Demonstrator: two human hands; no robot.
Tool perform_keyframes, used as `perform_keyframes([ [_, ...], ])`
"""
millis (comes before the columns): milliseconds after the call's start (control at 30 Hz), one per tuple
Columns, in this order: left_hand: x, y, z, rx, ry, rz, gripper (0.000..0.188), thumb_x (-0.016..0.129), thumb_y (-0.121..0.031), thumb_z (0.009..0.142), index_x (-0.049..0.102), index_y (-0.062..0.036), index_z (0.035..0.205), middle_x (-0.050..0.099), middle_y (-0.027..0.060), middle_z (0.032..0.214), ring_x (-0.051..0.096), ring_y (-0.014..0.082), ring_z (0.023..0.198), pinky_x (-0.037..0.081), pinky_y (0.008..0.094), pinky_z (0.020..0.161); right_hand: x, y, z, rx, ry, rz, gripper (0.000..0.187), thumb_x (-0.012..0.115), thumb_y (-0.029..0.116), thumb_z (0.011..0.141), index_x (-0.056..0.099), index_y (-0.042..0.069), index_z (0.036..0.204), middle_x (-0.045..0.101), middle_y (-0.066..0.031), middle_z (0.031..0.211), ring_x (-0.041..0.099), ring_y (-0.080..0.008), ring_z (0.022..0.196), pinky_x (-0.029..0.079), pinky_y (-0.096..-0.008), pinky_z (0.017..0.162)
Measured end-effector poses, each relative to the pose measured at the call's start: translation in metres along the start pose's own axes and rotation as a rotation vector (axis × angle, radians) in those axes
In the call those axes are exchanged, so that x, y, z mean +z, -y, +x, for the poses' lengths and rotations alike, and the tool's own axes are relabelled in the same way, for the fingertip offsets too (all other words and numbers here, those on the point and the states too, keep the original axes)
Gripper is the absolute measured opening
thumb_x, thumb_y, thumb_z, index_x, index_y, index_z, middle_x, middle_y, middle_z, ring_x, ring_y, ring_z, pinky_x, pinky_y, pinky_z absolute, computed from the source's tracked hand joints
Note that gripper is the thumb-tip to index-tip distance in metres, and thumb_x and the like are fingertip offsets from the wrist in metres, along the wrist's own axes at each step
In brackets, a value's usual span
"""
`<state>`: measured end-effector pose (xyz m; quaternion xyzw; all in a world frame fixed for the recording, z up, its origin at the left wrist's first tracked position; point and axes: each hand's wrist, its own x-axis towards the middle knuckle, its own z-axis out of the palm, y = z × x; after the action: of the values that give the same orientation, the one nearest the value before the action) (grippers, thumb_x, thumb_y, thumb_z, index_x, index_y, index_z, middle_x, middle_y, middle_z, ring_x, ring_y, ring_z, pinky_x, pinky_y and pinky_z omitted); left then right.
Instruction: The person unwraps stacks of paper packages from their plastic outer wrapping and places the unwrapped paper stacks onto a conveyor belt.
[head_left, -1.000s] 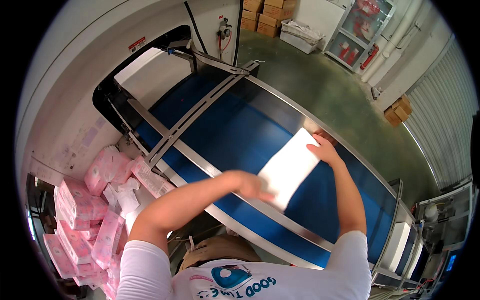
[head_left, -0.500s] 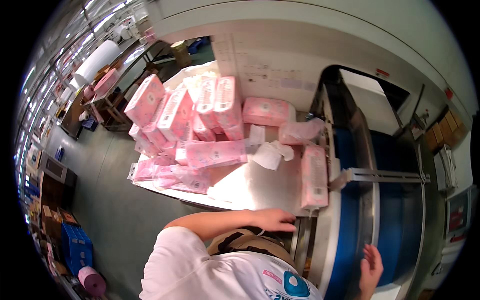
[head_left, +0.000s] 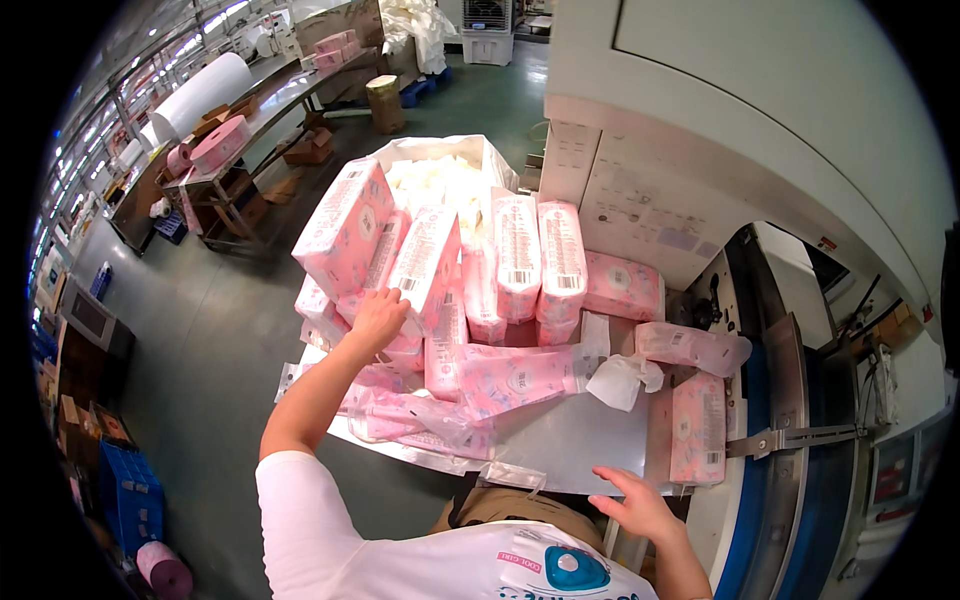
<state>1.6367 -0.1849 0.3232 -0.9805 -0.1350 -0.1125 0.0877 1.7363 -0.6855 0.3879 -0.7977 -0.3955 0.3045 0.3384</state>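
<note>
The left hand touches the near end of a pink pack, left on the metal table; whether it grips, I cannot tell. The right hand, empty, fingers spread, hangs by the near edge. Neighbouring packs crowd upright, apparently propping one another.

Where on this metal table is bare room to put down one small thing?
The metal table is bare at front right, bordered by the flat pink bag at back left, crumpled white wrap behind and a pink pack at right; the right hand hovers at the front edge. The left and back are crowded with piled packs, the left hand among them.
</note>
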Motion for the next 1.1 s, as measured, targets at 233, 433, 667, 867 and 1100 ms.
perform_keyframes([
  [233, -0.120, -0.081, 0.046, 0.146, -0.339, -0.780, 0.013, 0.065, -0.014, 0.076, 0.056, -0.0054, 0.076, 0.052, 0.0067, 0.080, 0.050, 0.0266, 0.084, 0.037, 0.0369, 0.076, -0.012, 0.044, 0.068, -0.205, -0.084, -0.058, 0.059, 0.067, 0.026, 0.081, 0.045, 0.001, 0.129, 0.048, -0.0208, 0.129, 0.046, -0.0354, 0.120, 0.039, -0.0382, 0.097],
  [433, -0.160, -0.199, 0.031, 0.551, 0.039, -1.329, 0.010, 0.066, -0.013, 0.079, 0.061, -0.0045, 0.079, 0.054, 0.0050, 0.073, 0.051, 0.0219, 0.073, 0.040, 0.0337, 0.071, -0.005, 0.060, 0.076, -0.326, -0.108, 0.467, 0.080, 0.071, 0.027, 0.077, 0.027, 0.000, 0.139, 0.041, -0.0158, 0.135, 0.041, -0.0250, 0.123, 0.036, -0.0351, 0.100],
  [667, 0.007, -0.325, 0.011, 0.014, 0.698, -1.791, 0.021, 0.053, -0.019, 0.093, 0.063, -0.0019, 0.095, 0.059, -0.0032, 0.084, 0.052, 0.0048, 0.072, 0.043, 0.0207, 0.064, 0.023, -0.073, 0.061, 0.097, -0.318, 0.255, 0.035, 0.067, 0.022, 0.081, 0.052, 0.002, 0.105, 0.057, -0.0114, 0.098, 0.057, -0.0214, 0.089, 0.047, -0.0323, 0.073],
  [867, 0.021, -0.313, 0.005, 0.018, 0.724, -2.044, 0.030, 0.046, -0.021, 0.096, 0.052, -0.0012, 0.117, 0.056, 0.0026, 0.109, 0.049, 0.0080, 0.099, 0.039, 0.0241, 0.089, -0.003, -0.096, 0.075, 0.081, -0.240, 0.309, 0.026, 0.062, 0.026, 0.085, 0.058, 0.001, 0.079, 0.051, -0.0099, 0.084, 0.053, -0.0216, 0.076, 0.043, -0.0310, 0.069],
  [1100, 0.026, -0.322, -0.009, -0.012, 0.474, -1.795, 0.031, 0.044, -0.020, 0.097, 0.053, -0.0010, 0.119, 0.057, 0.0031, 0.111, 0.049, 0.0092, 0.101, 0.040, 0.0246, 0.089, -0.010, -0.110, 0.090, 0.064, -0.127, 0.312, 0.024, 0.062, 0.024, 0.083, 0.059, 0.001, 0.078, 0.052, -0.0079, 0.085, 0.053, -0.0201, 0.077, 0.043, -0.0304, 0.070],
])
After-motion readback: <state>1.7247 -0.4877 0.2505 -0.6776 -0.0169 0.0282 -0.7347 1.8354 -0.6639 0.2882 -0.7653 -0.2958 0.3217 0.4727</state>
